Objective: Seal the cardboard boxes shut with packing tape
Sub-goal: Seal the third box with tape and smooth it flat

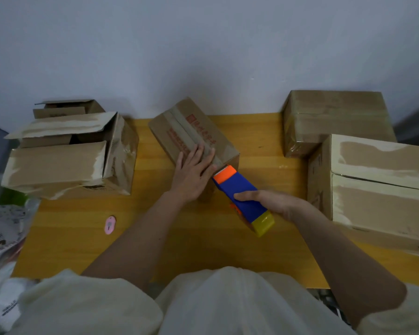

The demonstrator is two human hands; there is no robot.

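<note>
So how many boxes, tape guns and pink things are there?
Boxes: 5
Tape guns: 1
Pink things: 1
Total: 7

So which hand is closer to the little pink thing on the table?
Left. The left hand lies flat on the middle box, up and right of the pink thing. The right hand grips the tape dispenser, farther right.

Wearing a loose, pale cream short-sleeved shirt (228, 301), filling the bottom of the frame with soft folds. Showing both forearms bare from the sleeve (87, 298) hems upward. Wearing nothing visible on the left hand (194, 175) or right hand (271, 201): no rings, watch or gloves.
</note>
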